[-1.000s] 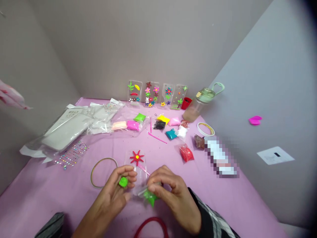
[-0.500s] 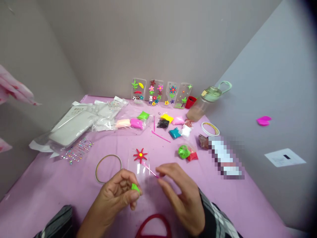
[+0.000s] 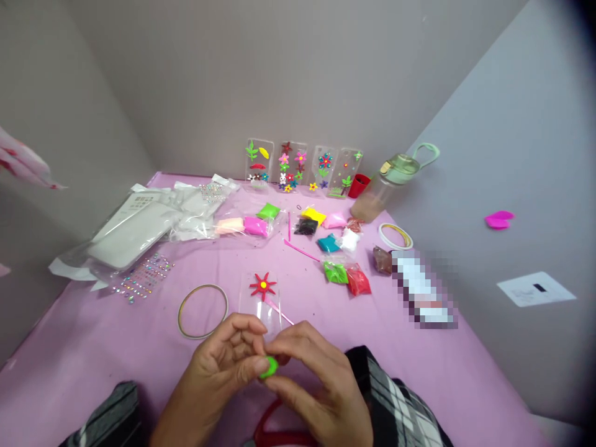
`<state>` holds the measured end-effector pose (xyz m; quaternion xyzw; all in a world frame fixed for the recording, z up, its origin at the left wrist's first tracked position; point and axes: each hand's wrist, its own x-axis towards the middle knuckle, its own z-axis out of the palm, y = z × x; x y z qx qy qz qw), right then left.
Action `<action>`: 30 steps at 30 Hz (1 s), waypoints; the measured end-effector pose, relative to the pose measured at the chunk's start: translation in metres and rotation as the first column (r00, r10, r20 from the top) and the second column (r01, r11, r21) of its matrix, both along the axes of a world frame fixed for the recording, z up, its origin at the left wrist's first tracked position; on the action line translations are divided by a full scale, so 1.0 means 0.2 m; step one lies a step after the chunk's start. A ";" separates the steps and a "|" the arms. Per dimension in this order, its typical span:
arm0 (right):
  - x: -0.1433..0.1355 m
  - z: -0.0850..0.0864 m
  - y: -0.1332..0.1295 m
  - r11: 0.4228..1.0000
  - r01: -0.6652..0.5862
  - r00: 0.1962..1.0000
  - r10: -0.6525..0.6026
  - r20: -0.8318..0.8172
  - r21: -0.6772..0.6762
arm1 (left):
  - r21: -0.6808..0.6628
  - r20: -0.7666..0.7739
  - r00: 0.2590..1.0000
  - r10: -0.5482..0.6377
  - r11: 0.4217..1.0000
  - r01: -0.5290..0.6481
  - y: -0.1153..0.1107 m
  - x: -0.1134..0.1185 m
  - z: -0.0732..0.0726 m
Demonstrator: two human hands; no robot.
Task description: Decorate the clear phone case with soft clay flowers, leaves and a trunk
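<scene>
A small lump of bright green modelling clay (image 3: 269, 367) is pinched between the thumb and fingers of my left hand (image 3: 228, 360). My right hand (image 3: 316, 379) meets it from the other side, its thumb and fingertips closed on the same lump. Just beyond my hands lies a clear phone case (image 3: 248, 307) bearing a red clay flower (image 3: 263, 285) with a yellow centre. A pink modelling stick (image 3: 280, 311) rests across the case, its near end hidden behind my fingers. Below my hands, red-handled scissors (image 3: 267, 428) are partly covered by my right hand.
Green (image 3: 335, 272) and red (image 3: 358, 280) clay packets lie to the right, with several other colours behind. Decorated cases (image 3: 293, 167) lean on the back wall near a bottle (image 3: 379, 189). A tape ring (image 3: 179, 316), a rhinestone sheet (image 3: 144, 277) and bagged cases (image 3: 130, 236) are left.
My right hand has moved left from beside the pink stick and joined my left hand on the green clay. The green clay packet now lies flatter and slightly further left.
</scene>
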<state>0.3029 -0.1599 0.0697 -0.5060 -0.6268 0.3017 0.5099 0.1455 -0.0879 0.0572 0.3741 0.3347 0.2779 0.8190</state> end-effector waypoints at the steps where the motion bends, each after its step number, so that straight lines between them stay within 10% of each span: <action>1: 0.00 0.01 0.00 1.000 0.006 1.000 -0.006 -0.011 -0.006 | 0.021 -0.013 1.000 -0.013 1.000 0.013 0.00 0.00 0.00; 7: 0.03 0.04 0.02 0.984 0.165 0.985 -0.168 -0.043 -0.066 | 0.039 -0.005 0.996 -0.090 0.995 0.090 -0.01 -0.01 -0.02; 30: 0.03 0.04 0.02 0.970 0.050 0.967 -0.106 -0.230 -0.236 | 0.099 -0.069 0.997 -0.044 0.994 0.051 0.00 0.00 0.01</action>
